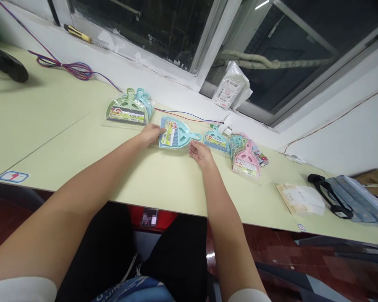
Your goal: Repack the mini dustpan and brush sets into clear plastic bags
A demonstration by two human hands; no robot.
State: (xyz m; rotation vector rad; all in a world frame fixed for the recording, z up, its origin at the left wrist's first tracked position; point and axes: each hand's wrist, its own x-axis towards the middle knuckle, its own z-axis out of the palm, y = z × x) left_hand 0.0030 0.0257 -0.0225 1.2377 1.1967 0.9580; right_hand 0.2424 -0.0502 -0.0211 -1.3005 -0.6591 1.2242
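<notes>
A light-blue dustpan-and-brush set [183,135] in clear wrapping lies sideways between my hands, its handle pointing right. My left hand [151,134] is closed on its brush end, thumb on top beside the printed label. At the handle end, my right hand [200,152] pinches the edge of the wrapping, fingers curled under. Left of it lie a green wrapped dustpan set [128,110] and a blue one [143,97] partly behind it. To the right are another blue set [216,139] and a pink set [247,160], with more wrapped sets partly hidden behind.
A coiled cable [77,70] lies at the back left, and a screwdriver [78,33] rests on the window ledge. A plastic packet [230,89] leans against the window. Tissue packs [300,199] and a black strap-like device [330,197] lie on the right of the table [164,180].
</notes>
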